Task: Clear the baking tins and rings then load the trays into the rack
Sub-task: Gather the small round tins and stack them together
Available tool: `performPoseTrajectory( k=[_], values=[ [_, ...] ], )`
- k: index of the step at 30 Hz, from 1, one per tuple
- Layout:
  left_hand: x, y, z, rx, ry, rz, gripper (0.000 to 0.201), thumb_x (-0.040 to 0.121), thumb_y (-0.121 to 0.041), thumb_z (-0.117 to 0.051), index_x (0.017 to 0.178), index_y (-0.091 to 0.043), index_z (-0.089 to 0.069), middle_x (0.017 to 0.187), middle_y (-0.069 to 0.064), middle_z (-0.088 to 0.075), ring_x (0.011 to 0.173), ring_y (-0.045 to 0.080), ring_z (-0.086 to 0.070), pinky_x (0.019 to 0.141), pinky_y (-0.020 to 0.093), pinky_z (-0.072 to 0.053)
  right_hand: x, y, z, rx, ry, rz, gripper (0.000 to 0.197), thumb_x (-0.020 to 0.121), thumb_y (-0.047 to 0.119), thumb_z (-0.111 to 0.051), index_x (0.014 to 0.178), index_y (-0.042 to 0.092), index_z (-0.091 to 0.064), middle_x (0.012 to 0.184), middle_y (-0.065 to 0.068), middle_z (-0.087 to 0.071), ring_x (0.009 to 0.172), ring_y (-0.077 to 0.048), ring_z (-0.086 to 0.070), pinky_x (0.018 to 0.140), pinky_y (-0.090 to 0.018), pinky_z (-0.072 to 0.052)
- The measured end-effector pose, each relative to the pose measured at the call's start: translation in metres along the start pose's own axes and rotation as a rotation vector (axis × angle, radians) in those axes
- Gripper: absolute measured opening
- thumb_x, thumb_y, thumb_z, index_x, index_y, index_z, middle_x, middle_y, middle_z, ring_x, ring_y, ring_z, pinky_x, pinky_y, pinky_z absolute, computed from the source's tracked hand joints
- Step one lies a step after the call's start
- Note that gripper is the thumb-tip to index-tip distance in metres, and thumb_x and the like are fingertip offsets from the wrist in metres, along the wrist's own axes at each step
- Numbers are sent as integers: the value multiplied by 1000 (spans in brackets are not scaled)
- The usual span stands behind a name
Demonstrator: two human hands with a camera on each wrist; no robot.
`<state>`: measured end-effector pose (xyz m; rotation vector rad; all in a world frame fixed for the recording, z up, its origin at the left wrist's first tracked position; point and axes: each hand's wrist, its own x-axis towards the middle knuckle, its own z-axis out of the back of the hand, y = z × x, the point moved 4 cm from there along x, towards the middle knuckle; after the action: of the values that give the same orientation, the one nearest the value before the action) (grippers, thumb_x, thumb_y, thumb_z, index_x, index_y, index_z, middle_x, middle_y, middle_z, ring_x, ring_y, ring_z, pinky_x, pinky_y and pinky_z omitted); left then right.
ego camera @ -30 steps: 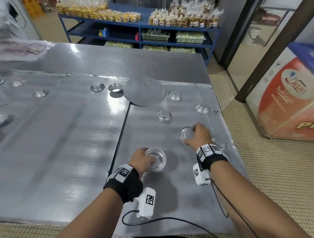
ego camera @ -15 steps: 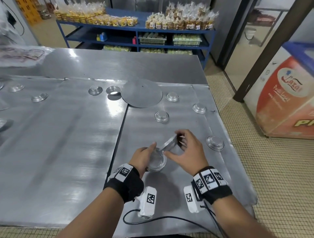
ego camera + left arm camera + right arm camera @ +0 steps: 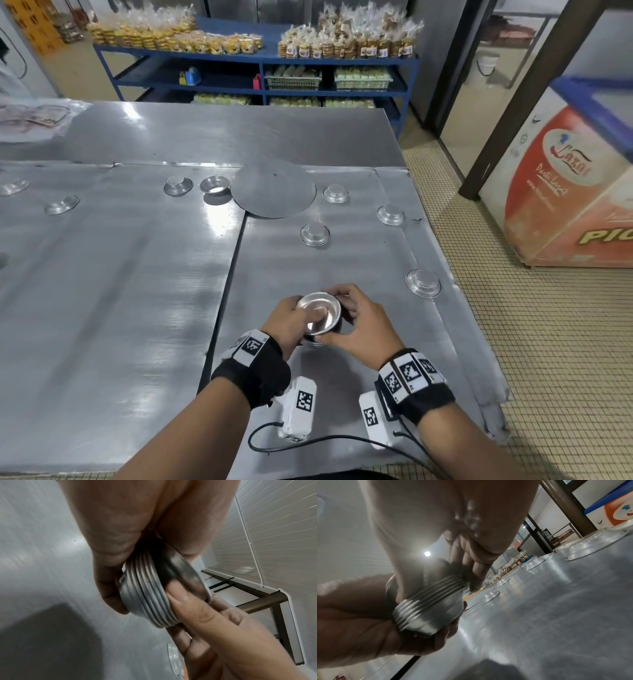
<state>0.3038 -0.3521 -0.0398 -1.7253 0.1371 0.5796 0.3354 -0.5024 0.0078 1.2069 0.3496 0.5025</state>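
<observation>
A stack of several small round baking tins [image 3: 318, 318] [image 3: 150, 601] [image 3: 428, 609] is held above the steel tray [image 3: 342, 267], mouth up. My left hand [image 3: 291, 322] grips the stack from the left, thumb inside the top tin. My right hand [image 3: 356, 325] curls round its right side, fingers on the rim of the top tin. Loose tins lie upside down on the tray: one [image 3: 423, 282] to the right, one [image 3: 314, 234] ahead, two [image 3: 390, 214] [image 3: 335, 193] further back. A flat round disc [image 3: 273, 188] lies at the back.
A second steel tray [image 3: 120, 274] lies to the left with more tins [image 3: 178, 185] [image 3: 214, 185] [image 3: 61, 205] on it. The table edge drops to a tiled floor [image 3: 548, 342] on the right. A chest freezer [image 3: 565, 192] stands beyond. Blue shelves [image 3: 260, 61] with bagged goods stand behind.
My right hand picked up a tin from the tray at the right, carried it left and set it onto the stack in my left hand. Both hands now hold the stack.
</observation>
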Motion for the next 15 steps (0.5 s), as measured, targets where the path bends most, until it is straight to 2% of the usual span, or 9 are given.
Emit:
performPoseTrajectory(
  k=[3, 7, 10, 12, 15],
  values=[
    [3, 2, -1, 19, 4, -26, 48, 63, -14, -68, 106, 5, -67, 87, 18, -70, 79, 29, -65, 67, 34, -50, 1, -7, 2, 2, 76, -51, 74, 62, 14, -93, 125, 19, -55, 117, 10, -70, 109, 3, -64, 96, -12, -45],
    [9, 5, -1, 58, -16, -49, 43, 62, -13, -68, 101, 5, -68, 87, 19, -70, 81, 29, -65, 74, 38, -51, 6, -17, 9, 27, 172, -115, 85, 57, 11, -94, 131, 19, -55, 126, 8, -66, 119, 1, -59, 108, -23, -43],
    [14, 8, -4, 81, -32, -50, 40, 61, -15, -68, 97, 2, -68, 86, 18, -69, 79, 28, -63, 73, 40, -49, 12, -21, 20, 19, 217, -156, 92, 56, 0, -93, 136, 17, -53, 133, 4, -60, 124, 0, -56, 108, -20, -41],
    [17, 9, -7, 84, -40, -51, 33, 60, -15, -69, 91, -3, -69, 84, 16, -69, 79, 27, -62, 74, 40, -49, 16, -23, 31, -22, 208, -160, 95, 56, -3, -92, 139, 15, -51, 135, 1, -58, 126, -4, -55, 108, -21, -42],
    [21, 12, -10, 85, -51, -45, 29, 59, -15, -71, 88, -7, -70, 83, 15, -70, 79, 28, -63, 75, 41, -50, 27, -31, 54, -196, 88, -167, 79, 63, 0, -88, 135, 11, -56, 130, -4, -63, 118, -11, -61, 106, -32, -48]
  ],
)
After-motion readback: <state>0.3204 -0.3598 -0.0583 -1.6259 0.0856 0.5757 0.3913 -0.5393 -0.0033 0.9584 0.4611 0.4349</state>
